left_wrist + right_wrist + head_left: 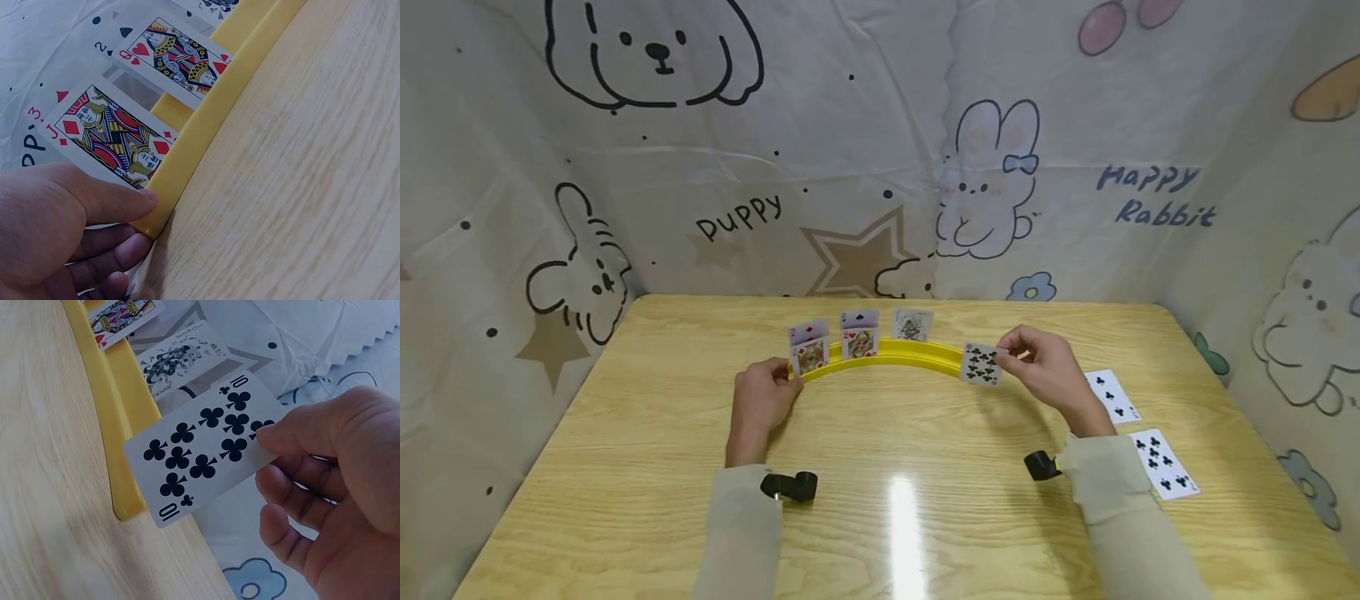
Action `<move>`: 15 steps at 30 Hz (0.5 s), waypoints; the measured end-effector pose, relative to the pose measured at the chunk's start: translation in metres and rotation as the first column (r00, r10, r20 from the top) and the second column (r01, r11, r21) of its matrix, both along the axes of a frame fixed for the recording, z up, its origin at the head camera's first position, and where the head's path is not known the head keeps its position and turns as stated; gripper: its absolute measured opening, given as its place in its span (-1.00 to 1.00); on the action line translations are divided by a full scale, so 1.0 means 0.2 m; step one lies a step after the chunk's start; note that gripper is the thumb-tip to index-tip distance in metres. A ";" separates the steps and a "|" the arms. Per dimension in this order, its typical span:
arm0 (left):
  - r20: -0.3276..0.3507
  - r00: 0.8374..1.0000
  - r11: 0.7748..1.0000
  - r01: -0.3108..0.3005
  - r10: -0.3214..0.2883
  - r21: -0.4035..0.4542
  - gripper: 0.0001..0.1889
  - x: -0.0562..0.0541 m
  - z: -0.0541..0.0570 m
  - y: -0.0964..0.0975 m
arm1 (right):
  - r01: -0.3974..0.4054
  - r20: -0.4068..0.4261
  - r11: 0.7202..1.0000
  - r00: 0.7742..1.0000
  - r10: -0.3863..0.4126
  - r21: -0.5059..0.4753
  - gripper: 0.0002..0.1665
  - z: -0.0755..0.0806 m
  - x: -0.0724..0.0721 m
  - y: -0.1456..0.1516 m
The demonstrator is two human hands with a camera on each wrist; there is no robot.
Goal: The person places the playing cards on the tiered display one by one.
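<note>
A curved yellow playing card holder stands on the table. My left hand grips its left end, the thumb on the front and curled fingers underneath in the left wrist view. Between thumb and fingers my right hand pinches the ten of clubs, which overlaps the holder's right end. Upright in the holder's front slot are the jack of diamonds and queen of hearts. Behind them stand a three of diamonds and a two of spades. A black-and-white joker stands in the back slot.
Two club cards lie face up at the right: an upper card, partly behind my right wrist, and a lower card by the sleeve. A printed cloth hangs along the wooden table's back edge.
</note>
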State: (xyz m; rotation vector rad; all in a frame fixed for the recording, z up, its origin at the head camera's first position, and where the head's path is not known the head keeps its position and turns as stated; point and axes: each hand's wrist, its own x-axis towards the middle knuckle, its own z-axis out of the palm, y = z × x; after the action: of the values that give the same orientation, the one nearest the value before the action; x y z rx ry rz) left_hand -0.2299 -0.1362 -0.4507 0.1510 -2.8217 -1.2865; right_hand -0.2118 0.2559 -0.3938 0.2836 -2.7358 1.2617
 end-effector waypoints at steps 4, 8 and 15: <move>0.007 1.000 1.000 0.000 0.000 0.004 -0.58 0.00 0.00 0.00 | -0.018 -0.001 1.000 1.000 0.018 -0.013 -0.95 0.00 -0.03 -0.05; -0.001 1.000 1.000 0.003 -0.003 0.002 -0.57 0.00 -0.01 0.00 | -0.027 -0.008 0.999 1.000 0.027 -0.023 -0.94 0.00 -0.06 -0.08; 0.000 1.000 1.000 -0.001 0.001 0.006 -0.59 0.00 0.00 0.00 | -0.023 0.021 0.999 0.999 0.024 -0.041 -0.90 -0.01 -0.10 -0.15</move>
State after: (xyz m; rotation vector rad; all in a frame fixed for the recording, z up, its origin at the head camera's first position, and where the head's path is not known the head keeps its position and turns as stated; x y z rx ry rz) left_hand -0.2297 -0.1364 -0.4515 0.1520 -2.8179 -1.2946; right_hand -0.2325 0.2251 -0.3959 0.3006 -2.7285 1.3329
